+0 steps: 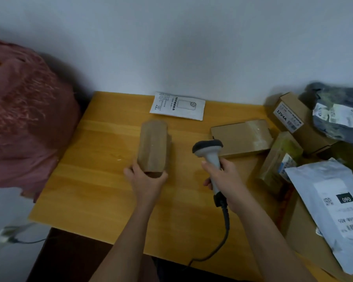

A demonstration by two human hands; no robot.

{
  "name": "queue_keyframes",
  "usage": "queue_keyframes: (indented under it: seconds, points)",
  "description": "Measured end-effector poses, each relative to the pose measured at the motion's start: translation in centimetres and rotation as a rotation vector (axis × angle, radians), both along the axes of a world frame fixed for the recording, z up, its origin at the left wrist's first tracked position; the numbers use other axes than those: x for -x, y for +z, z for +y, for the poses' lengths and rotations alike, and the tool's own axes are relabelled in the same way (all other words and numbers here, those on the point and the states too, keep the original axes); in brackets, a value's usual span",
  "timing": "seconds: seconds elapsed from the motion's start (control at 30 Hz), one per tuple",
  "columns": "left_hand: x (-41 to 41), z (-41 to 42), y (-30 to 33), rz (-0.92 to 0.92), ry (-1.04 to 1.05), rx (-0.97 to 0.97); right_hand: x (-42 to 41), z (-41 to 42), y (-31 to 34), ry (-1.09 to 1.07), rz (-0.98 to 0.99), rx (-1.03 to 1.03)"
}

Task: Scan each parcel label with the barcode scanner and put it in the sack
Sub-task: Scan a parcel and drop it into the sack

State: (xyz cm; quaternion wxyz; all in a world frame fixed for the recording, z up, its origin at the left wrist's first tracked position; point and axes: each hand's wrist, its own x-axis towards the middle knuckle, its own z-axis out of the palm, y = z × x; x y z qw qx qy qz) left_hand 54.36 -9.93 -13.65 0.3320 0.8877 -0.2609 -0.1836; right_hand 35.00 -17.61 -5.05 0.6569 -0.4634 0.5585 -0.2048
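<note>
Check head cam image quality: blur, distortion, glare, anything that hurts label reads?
Head view: dim, flat light with a soft shadow on the wall beside the red sack. Wide-angle bending at the edges; the sack and the dark mailer are smeared. The parcel in the left hand looks soft, no label visible. The scanner in the right hand is fairly sharp. Slight sheen on the taped box.

Bare table [94, 180] left toward sack [25, 119]; parcels [306, 151] crowd right edge.
</note>
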Motion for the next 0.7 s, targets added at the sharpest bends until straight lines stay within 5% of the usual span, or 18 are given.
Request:
queue_keyframes:
  seconds: [0.07, 0.13, 0.23, 0.33, 0.43, 0.7]
  points:
    - [0.2, -0.3, 0.8, -0.458, -0.233, -0.11, 0.3, -0.1, 0.2, -0.011, 0.006, 0.005]
    - [0.8, -0.5, 0.9, -0.6, -0.462, -0.236, 0.6, -0.2, 0.4, -0.02, 0.003, 0.001]
    - [1.4, -0.1, -0.4, -0.491, -0.639, -0.277, 1.0, -0.3, 0.9, -0.011, 0.009, 0.006]
    - [2.0, 0.1, -1.0, -0.407, -0.367, -0.1, 1.5, -0.2, 1.2, -0.005, 0.013, 0.01]
    - [1.7, -0.2, -1.6, -0.205, -0.104, -0.205, 1.8, -0.1, 1.3, -0.006, -0.001, -0.009]
    - [2.2, -1.4, -1.1, 0.004, -0.046, -0.289, 1.5, -0.2, 2.0, -0.013, -0.005, -0.066]
